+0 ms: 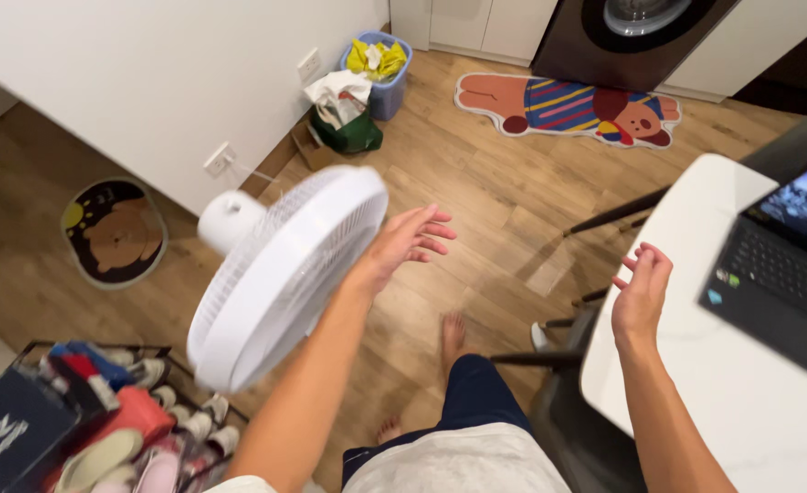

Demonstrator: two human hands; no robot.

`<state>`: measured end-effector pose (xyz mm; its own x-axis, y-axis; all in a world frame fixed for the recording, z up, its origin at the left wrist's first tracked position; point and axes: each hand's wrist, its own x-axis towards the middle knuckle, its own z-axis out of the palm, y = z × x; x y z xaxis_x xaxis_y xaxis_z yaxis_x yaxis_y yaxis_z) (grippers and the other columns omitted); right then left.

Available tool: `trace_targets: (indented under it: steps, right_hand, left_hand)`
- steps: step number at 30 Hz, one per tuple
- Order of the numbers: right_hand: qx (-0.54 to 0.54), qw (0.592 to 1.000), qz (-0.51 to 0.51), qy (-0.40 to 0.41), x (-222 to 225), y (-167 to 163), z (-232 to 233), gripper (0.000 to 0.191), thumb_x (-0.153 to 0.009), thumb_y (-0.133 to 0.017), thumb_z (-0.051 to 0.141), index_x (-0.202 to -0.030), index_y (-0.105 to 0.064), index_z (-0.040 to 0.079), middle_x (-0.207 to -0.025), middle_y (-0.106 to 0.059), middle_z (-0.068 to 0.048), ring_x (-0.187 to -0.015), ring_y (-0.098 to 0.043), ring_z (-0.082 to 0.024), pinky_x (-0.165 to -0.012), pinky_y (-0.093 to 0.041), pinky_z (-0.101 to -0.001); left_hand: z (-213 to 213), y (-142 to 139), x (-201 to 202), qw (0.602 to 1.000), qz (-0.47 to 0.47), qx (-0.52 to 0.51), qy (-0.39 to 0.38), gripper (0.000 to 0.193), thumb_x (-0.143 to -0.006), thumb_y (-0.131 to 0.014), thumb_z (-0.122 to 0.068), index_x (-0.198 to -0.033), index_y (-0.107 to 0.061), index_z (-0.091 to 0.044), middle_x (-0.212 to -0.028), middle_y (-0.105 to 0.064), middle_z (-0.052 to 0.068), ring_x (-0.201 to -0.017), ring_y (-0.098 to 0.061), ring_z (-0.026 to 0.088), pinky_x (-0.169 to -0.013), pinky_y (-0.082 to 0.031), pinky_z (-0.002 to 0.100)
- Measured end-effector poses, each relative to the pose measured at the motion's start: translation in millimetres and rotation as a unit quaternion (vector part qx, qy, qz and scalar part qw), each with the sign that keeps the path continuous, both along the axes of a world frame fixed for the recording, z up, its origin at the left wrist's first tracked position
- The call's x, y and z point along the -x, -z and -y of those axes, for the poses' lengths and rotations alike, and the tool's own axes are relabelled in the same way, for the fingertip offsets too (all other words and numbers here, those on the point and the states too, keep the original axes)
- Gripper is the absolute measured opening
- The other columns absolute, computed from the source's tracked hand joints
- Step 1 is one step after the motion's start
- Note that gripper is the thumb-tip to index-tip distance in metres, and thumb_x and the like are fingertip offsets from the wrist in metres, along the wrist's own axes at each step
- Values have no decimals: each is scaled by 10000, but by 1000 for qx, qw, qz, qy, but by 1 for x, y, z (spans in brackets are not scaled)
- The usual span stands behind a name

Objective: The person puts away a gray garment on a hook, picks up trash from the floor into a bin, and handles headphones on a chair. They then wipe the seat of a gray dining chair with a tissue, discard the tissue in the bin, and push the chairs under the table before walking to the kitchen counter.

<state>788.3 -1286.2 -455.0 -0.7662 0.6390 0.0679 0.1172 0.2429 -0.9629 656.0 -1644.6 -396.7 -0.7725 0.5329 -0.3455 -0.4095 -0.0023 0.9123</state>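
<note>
From the head camera, looking down: the left hand (411, 243) is raised with the palm open and the fingers spread, holding nothing. It sits just beside the right rim of a white fan (280, 274), whose round grille head is tilted and faces up toward the camera; whether the hand touches the rim cannot be told. The fan's white motor housing shows behind the grille at upper left.

The right hand (642, 294) is also empty, fingers loosely spread and slightly curled, hovering at the rounded edge of a white tabletop (696, 383). A dark open laptop (782, 274) lies on that tabletop at the right edge of the view, well apart from the fan.

At lower left, a low rack of shoes (147, 429) holds white, red and blue pairs, with a dark blue box (10, 429) bearing a white mark lying on top. On the wooden floor (485, 183) beside the white wall lies a round dark mat (116, 230) with a brown bear picture. Farther off, a blue basket (387, 87) holds yellow and white cloths, with a green bag (353, 132) stuffed with white paper in front of it. A bear-shaped mat (568, 108) with coloured stripes lies before a dark front-loading washing machine (636, 36).
</note>
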Motion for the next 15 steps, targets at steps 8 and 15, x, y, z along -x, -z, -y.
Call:
trace_targets:
  steps: [8,15]
  right_hand:
    - [105,994,12,-17,244,25,-73,478,-1105,-355,448,-1404,-434,84,-1359,-504,-97,-1118,-597,-192,-828,-511,-352]
    - [101,983,23,-153,506,15,-88,481,-1124,-343,463,-1417,-452,98,-1362,-542,-118,-1086,-624,-192,-834,-514,-344]
  left_hand:
    - [-112,53,216,987,92,-11,-135,476,-972,-558,-508,-1184,-675,-98,-1027,-756,52,-797,-676,126,-663,-487,274]
    - [-125,54,379,929,174,-40,-324,510,-955,-572,-536,-1209,-661,-103,-1054,-748,51,-806,-675,131,-683,-486,286]
